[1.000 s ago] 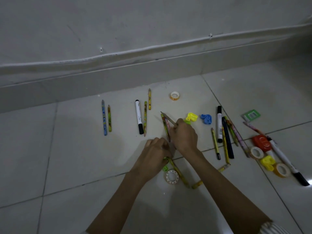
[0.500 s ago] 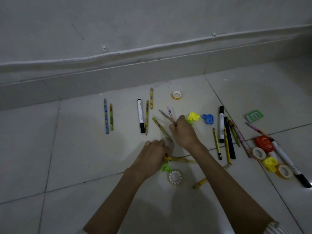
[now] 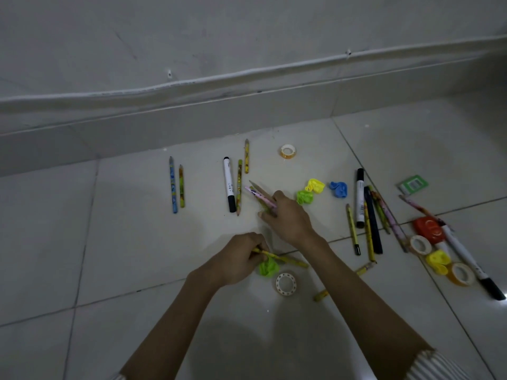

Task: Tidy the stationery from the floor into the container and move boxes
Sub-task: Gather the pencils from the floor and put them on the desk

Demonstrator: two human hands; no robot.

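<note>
right grip [image 3: 286,216] around pencils [image 3: 258,192], lower ends hidden

The pale tiled floor [image 3: 115,256] carries scattered pencils [image 3: 173,185], two white markers [image 3: 228,183], several tape rolls [image 3: 288,151], crumpled yellow, green and blue balloons [image 3: 339,189], a red object [image 3: 429,229] and a small green square [image 3: 413,184] at the right

Pale tiled floor [image 3: 115,256] meets seemingly grey wall [image 3: 247,37].

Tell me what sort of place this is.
Probably the edge of an indoor room, perhaps a home: large pale floor tiles, a tiled skirting along a plain wall, and a white cable clipped along that wall.
</note>
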